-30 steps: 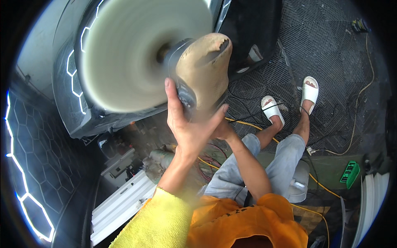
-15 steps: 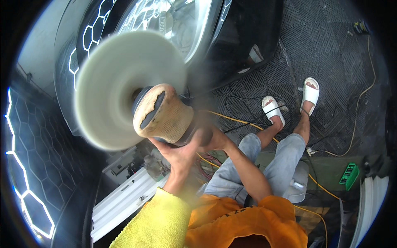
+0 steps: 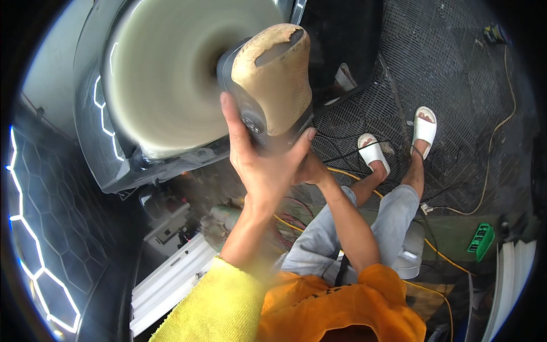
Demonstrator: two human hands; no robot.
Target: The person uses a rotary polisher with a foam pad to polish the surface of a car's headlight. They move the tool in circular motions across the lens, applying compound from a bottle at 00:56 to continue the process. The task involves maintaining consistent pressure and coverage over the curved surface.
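Note:
A power polisher (image 3: 273,74) with a worn tan covering on its body is held up in front of me. Its round, cream-coloured pad (image 3: 165,74) is blurred by spinning. My left hand (image 3: 256,168) grips the underside of the polisher, with one finger and the thumb stretched along its sides. Partly hidden behind it, my right hand (image 3: 310,170) is closed around the rear of the tool. The pad covers most of the car's headlight (image 3: 282,7); whether it touches the lens I cannot tell.
A dark car body (image 3: 347,40) lies beyond the polisher. Black cables and a yellow cord (image 3: 439,251) run over the grid floor mat (image 3: 450,68). At right lies a green plastic case (image 3: 481,241). White ribbed panels (image 3: 171,290) lie lower left. A yellow towel (image 3: 211,302) covers my left upper arm.
Both hands have raised the polisher away from me and slightly right, tilting it. Its spinning pad now hides the headlight that was showing before. My left hand's fingers are more visible.

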